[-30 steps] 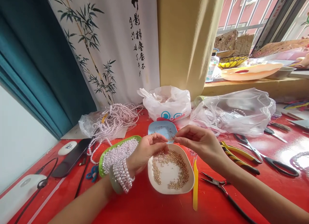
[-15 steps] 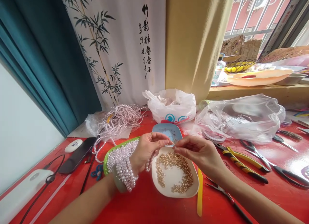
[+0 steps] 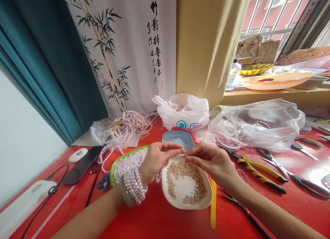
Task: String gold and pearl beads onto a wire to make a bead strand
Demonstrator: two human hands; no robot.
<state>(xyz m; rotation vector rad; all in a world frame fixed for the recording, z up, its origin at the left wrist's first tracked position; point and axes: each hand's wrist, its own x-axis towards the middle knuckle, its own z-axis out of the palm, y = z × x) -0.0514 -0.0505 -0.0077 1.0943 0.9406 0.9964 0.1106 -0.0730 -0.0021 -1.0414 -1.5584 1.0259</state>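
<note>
Over a white tray [image 3: 187, 206] of gold beads [image 3: 199, 187], my two hands meet almost fingertip to fingertip. My left hand [image 3: 157, 160] is closed in a pinch on the thin end of a bead string [image 3: 158, 176], whose pale pearly beads hang below the palm. Loops of similar beads [image 3: 135, 185] and a pale green bangle [image 3: 126, 194] circle the left wrist. Thumb and forefinger of my right hand [image 3: 210, 160] pinch at the same spot; what they hold is too small to make out. Behind the fingers lies a blue tray [image 3: 177, 137] with tiny pieces.
A green tray [image 3: 113, 168] of pearly beads and a heap of bead strands [image 3: 134, 123] lie left. Plastic bags [image 3: 182, 111] stand at the back. Yellow-black pliers [image 3: 260, 173], scissors [image 3: 306, 185], thin-nosed pliers [image 3: 244, 211] and a yellow stick [image 3: 213, 208] lie right.
Both hands keep nearly the same pinch; the fingertips have shifted only very slightly. The camera view has moved a little. Nothing else has visibly changed.
</note>
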